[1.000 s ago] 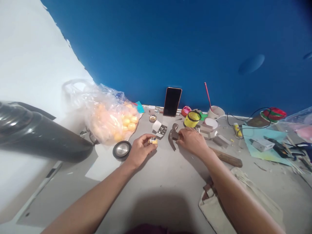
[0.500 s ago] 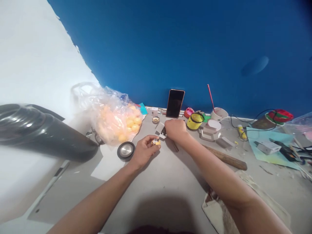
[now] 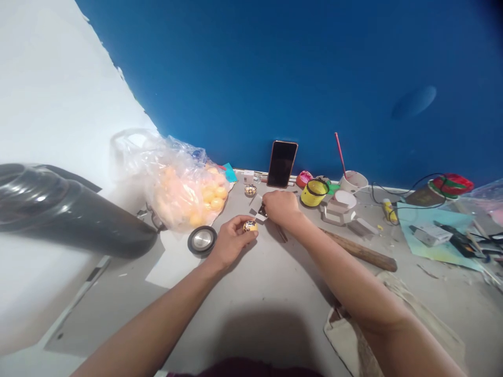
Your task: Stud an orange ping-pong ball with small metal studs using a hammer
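My left hand (image 3: 233, 241) is closed on a small yellow ball (image 3: 250, 226), whose upper side carries dark and shiny patches. Above and to its right, my right hand (image 3: 281, 207) reaches over a small white card (image 3: 254, 204) with dark pieces by the fingertips. The fingers of that hand are curled inward, so whatever they pinch is hidden. Beyond the card sits a second small patterned ball (image 3: 250, 190). Thin brown sticks (image 3: 282, 234) lie under my right wrist.
A bag of yellow-orange balls (image 3: 188, 188) and a round black-rimmed lid (image 3: 202, 241) are at left, by a large dark bottle (image 3: 78, 214). A phone (image 3: 283, 163) leans on the blue wall. At right are a yellow cup (image 3: 313, 193), white cup (image 3: 353, 182) and wooden rod (image 3: 361, 251).
Both hands stay nearly where they were, the left still around the yellow ball. My right hand has shifted very slightly left over the card. The whole view has moved a little.
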Demonstrator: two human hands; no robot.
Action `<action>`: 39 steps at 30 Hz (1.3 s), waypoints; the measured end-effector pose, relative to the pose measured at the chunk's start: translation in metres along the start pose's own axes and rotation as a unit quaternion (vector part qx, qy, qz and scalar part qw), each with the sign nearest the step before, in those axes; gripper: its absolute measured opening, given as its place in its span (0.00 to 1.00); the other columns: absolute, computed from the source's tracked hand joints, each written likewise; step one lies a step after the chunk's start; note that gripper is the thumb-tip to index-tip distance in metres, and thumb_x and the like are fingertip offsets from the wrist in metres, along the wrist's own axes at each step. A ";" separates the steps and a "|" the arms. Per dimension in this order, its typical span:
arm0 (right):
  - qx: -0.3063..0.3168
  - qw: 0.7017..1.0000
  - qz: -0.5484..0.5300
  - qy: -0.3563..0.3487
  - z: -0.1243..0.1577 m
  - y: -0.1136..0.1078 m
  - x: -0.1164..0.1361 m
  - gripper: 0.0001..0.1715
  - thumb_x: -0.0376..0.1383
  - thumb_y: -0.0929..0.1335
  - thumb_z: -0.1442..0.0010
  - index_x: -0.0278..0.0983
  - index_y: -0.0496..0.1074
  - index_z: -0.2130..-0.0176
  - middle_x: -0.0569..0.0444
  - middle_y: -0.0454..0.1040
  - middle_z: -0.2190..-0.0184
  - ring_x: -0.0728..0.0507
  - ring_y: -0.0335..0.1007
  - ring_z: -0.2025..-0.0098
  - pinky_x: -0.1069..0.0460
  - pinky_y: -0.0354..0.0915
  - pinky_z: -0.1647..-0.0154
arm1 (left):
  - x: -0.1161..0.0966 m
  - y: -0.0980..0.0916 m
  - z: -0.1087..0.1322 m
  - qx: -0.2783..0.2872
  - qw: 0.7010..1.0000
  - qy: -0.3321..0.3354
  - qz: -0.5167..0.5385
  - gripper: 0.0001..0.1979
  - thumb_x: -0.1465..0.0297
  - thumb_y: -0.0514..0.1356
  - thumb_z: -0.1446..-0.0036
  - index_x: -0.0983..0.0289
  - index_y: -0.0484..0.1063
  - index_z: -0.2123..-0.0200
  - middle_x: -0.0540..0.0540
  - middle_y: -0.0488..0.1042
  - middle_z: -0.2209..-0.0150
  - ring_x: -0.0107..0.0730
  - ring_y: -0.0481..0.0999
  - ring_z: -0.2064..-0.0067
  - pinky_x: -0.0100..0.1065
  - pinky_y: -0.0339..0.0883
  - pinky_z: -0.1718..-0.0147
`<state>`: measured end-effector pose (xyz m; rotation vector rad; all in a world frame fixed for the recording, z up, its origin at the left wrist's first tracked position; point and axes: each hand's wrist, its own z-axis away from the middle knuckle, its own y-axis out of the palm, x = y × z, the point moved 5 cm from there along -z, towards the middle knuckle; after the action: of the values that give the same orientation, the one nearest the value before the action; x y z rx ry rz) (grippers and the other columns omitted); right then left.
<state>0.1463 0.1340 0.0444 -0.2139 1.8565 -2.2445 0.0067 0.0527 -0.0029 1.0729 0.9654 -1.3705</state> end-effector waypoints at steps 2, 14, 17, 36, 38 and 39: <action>-0.001 1.000 -0.005 0.003 -0.001 0.000 -0.001 0.18 0.29 0.64 0.37 0.30 0.78 0.50 0.32 0.80 0.54 0.33 0.79 0.51 0.45 0.72 0.55 | 0.000 0.000 0.000 0.002 1.000 0.001 -0.002 0.22 0.65 0.71 0.58 0.65 0.75 0.58 0.49 0.72 0.73 0.27 0.68 0.73 0.29 0.62 0.74; -0.021 0.999 -0.033 0.004 0.000 0.008 -0.004 0.18 0.34 0.62 0.32 0.33 0.77 0.51 0.37 0.81 0.55 0.35 0.79 0.53 0.46 0.70 0.55 | -0.003 0.002 0.001 0.002 1.000 -0.002 0.011 0.22 0.65 0.71 0.60 0.66 0.76 0.59 0.48 0.72 0.74 0.26 0.67 0.74 0.30 0.61 0.74; -0.037 0.998 -0.044 0.003 0.005 0.005 -0.006 0.18 0.37 0.61 0.31 0.36 0.77 0.51 0.40 0.81 0.56 0.36 0.79 0.54 0.47 0.69 0.55 | -0.001 0.002 0.000 0.010 1.000 -0.001 0.012 0.22 0.65 0.71 0.59 0.66 0.75 0.58 0.48 0.72 0.74 0.26 0.67 0.74 0.30 0.61 0.74; -0.024 0.831 -0.551 -0.074 0.041 -0.007 -0.025 0.13 0.41 0.69 0.42 0.35 0.80 0.63 0.57 0.77 0.73 0.50 0.68 0.73 0.55 0.63 0.68 | -0.008 0.003 0.005 0.030 0.999 -0.009 0.034 0.25 0.67 0.73 0.59 0.64 0.78 0.54 0.47 0.73 0.71 0.24 0.66 0.73 0.29 0.65 0.72; 0.035 0.793 -0.605 -0.062 0.058 0.001 -0.023 0.16 0.46 0.71 0.43 0.35 0.77 0.65 0.61 0.68 0.80 0.51 0.60 0.78 0.56 0.57 0.75 | -0.009 0.005 0.005 0.045 0.998 -0.008 0.048 0.26 0.67 0.74 0.60 0.63 0.78 0.54 0.48 0.73 0.71 0.23 0.65 0.74 0.29 0.65 0.72; 0.060 0.769 -0.633 -0.059 0.066 0.006 -0.021 0.17 0.47 0.71 0.43 0.35 0.76 0.66 0.63 0.64 0.83 0.52 0.57 0.79 0.56 0.55 0.77 | -0.008 0.005 0.005 0.052 0.997 -0.004 0.053 0.27 0.67 0.74 0.60 0.63 0.78 0.53 0.48 0.73 0.71 0.23 0.65 0.74 0.29 0.64 0.72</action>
<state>0.1838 0.0760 0.0520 -2.0489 1.6069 -2.8667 0.0117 0.0499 0.0064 1.1786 0.8275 -1.3490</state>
